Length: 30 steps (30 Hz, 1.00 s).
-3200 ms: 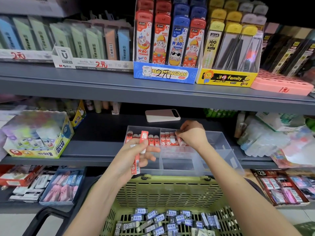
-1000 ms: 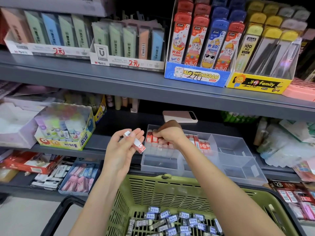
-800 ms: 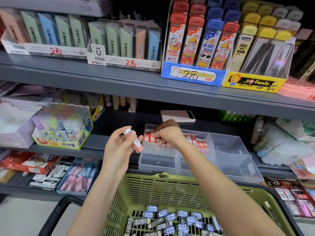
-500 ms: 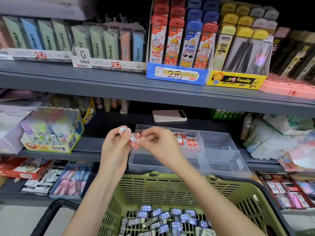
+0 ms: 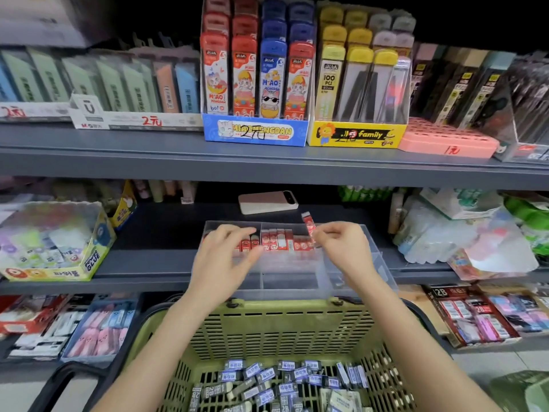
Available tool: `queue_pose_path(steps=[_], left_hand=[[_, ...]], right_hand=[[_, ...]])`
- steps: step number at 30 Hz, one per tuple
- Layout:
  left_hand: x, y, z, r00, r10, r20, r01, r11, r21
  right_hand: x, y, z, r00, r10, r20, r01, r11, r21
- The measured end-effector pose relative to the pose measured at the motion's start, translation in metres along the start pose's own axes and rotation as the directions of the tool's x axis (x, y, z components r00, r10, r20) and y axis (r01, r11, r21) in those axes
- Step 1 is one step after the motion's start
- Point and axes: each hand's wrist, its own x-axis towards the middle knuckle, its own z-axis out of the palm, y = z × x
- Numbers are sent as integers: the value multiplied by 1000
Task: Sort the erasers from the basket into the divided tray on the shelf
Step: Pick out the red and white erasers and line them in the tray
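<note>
Right hand: I see my right hand [image 5: 344, 248] raised over the back right of the tray. Thumb and forefinger pinch the red eraser [image 5: 307, 224] by its lower end, and the other fingers are curled.
Red eraser: nearly upright, its top leaning a little left, above the tray's back rim and clear of the others.
Left hand: my left hand [image 5: 225, 254] hovers over the tray's back left compartment with its fingers loosely spread and holding nothing. I cannot tell whether the fingertips touch the erasers below.
Row of red erasers [image 5: 276, 240]: standing on end, packed side by side along the back compartments, partly hidden by my left hand.
Divided tray [image 5: 285, 264]: clear plastic, on the middle shelf [image 5: 154, 257] at its front edge. The front compartments look bare.
Basket [image 5: 282, 306]: green and slotted, just below the tray, between my forearms.
Blue-and-grey erasers [image 5: 282, 379]: a loose heap on the basket floor.
Pink flat case [image 5: 267, 202]: lying on the shelf behind the tray.
Glue box [image 5: 53, 242]: on the same shelf, well to the left.
</note>
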Motion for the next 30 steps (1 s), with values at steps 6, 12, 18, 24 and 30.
queue_pose_path(steps=[6, 12, 18, 24, 30], left_hand=[[-16, -18, 0, 987, 49, 153, -104, 922, 373], [-18, -22, 1, 981, 43, 192, -117, 910, 397], [-17, -25, 4, 983, 68, 168, -126, 923, 362], [-26, -22, 2, 958, 245, -151, -215, 957, 193], [-86, -22, 17, 919, 288, -270, -276, 957, 82]], right_hand=[[26, -3, 15, 991, 102, 91, -48, 885, -463], [23, -1, 31, 994, 78, 71, -23, 820, -571], [28, -1, 32, 987, 56, 150, 51, 777, -628], [-16, 7, 19, 885, -461, 56, 432, 772, -466], [-91, 56, -2, 871, -412, 267, 414, 909, 52]])
